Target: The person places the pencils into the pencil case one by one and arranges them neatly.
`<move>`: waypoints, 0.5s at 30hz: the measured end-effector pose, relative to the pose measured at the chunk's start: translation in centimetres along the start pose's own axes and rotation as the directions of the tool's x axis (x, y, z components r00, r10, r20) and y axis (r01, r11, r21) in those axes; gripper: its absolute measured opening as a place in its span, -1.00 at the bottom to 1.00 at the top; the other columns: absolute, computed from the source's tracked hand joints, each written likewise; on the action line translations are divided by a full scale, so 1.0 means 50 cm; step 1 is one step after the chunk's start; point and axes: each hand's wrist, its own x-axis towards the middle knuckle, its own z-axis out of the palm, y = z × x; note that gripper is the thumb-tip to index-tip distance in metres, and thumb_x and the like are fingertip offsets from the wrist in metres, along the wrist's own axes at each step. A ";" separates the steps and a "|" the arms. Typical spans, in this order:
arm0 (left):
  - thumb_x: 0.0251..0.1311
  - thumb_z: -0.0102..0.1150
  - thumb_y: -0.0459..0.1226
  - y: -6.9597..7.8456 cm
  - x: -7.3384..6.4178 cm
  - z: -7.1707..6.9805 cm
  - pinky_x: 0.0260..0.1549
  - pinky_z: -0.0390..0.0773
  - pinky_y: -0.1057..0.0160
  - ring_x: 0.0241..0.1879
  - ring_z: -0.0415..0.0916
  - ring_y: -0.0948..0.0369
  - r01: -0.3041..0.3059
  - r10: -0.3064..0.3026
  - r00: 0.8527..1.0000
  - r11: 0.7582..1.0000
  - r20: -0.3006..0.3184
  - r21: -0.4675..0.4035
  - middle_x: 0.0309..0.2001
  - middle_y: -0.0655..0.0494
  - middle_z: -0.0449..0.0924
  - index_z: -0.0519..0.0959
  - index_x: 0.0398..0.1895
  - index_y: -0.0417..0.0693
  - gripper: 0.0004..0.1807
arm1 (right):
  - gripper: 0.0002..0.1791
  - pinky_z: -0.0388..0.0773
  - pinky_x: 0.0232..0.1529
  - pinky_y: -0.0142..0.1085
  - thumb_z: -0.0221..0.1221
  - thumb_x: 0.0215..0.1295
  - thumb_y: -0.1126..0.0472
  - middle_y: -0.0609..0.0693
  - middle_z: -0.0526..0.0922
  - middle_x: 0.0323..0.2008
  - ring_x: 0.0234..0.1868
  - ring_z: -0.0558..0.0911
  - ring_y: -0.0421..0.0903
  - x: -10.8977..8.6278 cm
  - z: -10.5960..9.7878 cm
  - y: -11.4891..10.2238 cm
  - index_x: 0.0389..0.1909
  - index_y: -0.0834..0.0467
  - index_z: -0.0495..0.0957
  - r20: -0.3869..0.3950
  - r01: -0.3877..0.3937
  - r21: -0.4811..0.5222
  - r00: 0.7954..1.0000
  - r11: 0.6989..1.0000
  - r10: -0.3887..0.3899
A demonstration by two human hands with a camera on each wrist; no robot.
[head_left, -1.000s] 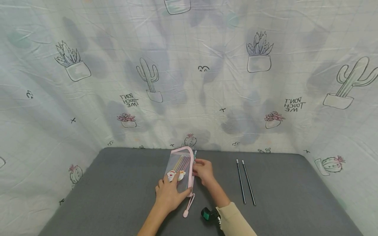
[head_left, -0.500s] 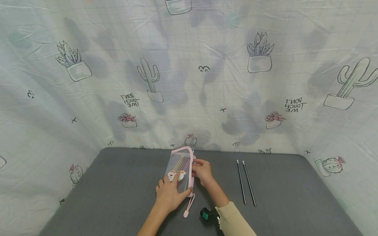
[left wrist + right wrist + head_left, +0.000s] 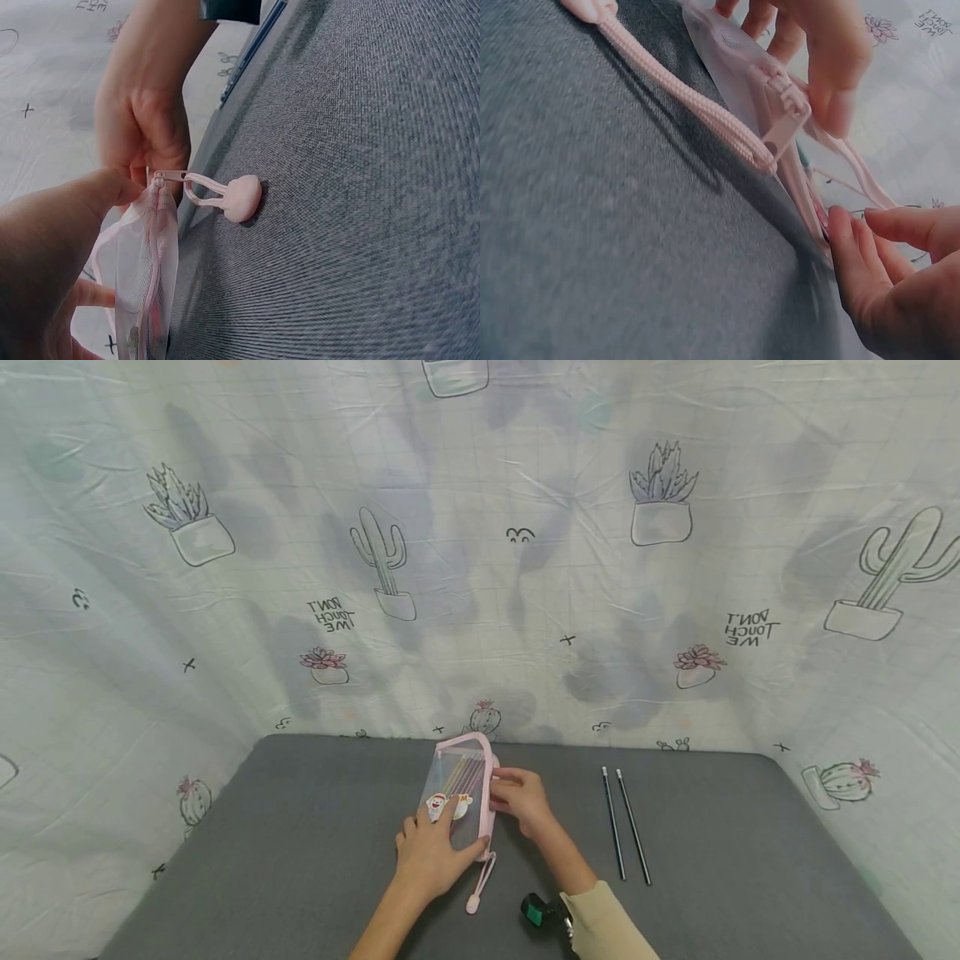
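Observation:
A see-through mesh pencil case (image 3: 438, 777) with pink trim lies tilted on the grey table, several slim pencils (image 3: 467, 774) showing inside. My left hand (image 3: 427, 860) holds its near part, fingers spread over the stickered face and thumb at the zipper edge. At the unzipped right side is my right hand (image 3: 522, 802). In the right wrist view its fingertips (image 3: 841, 217) touch the opening, and the thumb stands a little apart from them. No pencil shows between them. From the zipper pull (image 3: 784, 135) hangs a pink cord with a rounded charm (image 3: 242, 199).
Two dark pencils (image 3: 613, 822) (image 3: 633, 827) lie side by side on the table, right of the right forearm. A black and green wrist device (image 3: 536, 910) sits by the right sleeve. Behind the table (image 3: 300, 827) hangs a cactus-print cloth (image 3: 480, 568).
The pencil end that stuck out above the case's right edge by my right hand has gone down into the case. My right hand has shifted slightly right; the left stays put.

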 end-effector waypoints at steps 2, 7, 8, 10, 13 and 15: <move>0.15 0.33 0.32 0.000 0.000 0.000 0.10 0.36 -0.43 0.19 0.38 -0.36 -0.002 0.002 1.000 1.000 -0.002 0.002 0.24 -0.43 0.41 0.43 0.52 0.01 -0.04 | -0.61 0.76 -0.16 -0.14 0.24 0.36 0.49 0.41 0.74 -0.05 -0.21 0.76 -0.07 -0.004 -0.007 0.001 0.17 0.57 0.54 0.014 0.007 0.013 1.000 1.000 -0.007; 0.16 0.33 0.32 0.001 0.000 0.000 0.10 0.35 -0.44 0.19 0.37 -0.36 0.000 0.000 1.000 1.000 -0.003 -0.001 0.24 -0.43 0.41 0.43 0.52 0.01 -0.04 | -0.63 0.76 -0.19 -0.16 0.23 0.38 0.53 0.29 0.77 -0.19 -0.29 0.74 -0.11 -0.013 -0.026 0.001 0.17 0.59 0.53 0.034 0.009 0.049 0.999 0.999 -0.011; 0.16 0.33 0.32 0.001 0.000 0.000 0.10 0.35 -0.44 0.19 0.37 -0.36 0.000 0.000 1.000 1.000 -0.005 -0.001 0.24 -0.43 0.40 0.43 0.52 0.01 -0.05 | -0.63 0.76 -0.20 -0.17 0.23 0.38 0.53 0.28 0.77 -0.20 -0.30 0.74 -0.11 -0.015 -0.030 0.001 0.17 0.58 0.54 0.035 0.006 0.056 0.999 0.998 -0.008; 0.16 0.33 0.32 0.002 -0.001 0.000 0.10 0.35 -0.44 0.19 0.37 -0.37 -0.002 0.002 1.000 1.000 -0.007 -0.002 0.24 -0.44 0.40 0.43 0.52 0.01 -0.05 | -0.62 0.76 -0.20 -0.18 0.23 0.38 0.54 0.30 0.77 -0.18 -0.29 0.74 -0.09 -0.019 -0.038 0.000 0.18 0.58 0.53 0.039 0.008 0.063 0.999 0.998 -0.011; 0.16 0.32 0.32 0.002 -0.002 0.000 0.10 0.35 -0.44 0.21 0.37 -0.38 -0.003 0.003 1.000 1.000 -0.011 0.001 0.25 -0.45 0.40 0.43 0.52 0.01 -0.05 | -0.61 0.76 -0.20 -0.19 0.21 0.40 0.53 0.38 0.75 -0.11 -0.28 0.75 -0.09 -0.027 -0.050 -0.003 0.20 0.59 0.52 0.039 0.017 0.062 0.999 0.998 -0.020; 0.16 0.32 0.32 0.002 -0.002 0.001 0.11 0.36 -0.44 0.22 0.37 -0.39 -0.003 0.003 1.000 1.000 -0.013 0.002 0.26 -0.45 0.40 0.43 0.52 0.01 -0.04 | -0.61 0.76 -0.19 -0.20 0.21 0.40 0.53 0.41 0.73 -0.08 -0.28 0.76 -0.09 -0.032 -0.058 -0.006 0.21 0.59 0.50 0.040 0.023 0.063 0.999 0.998 -0.025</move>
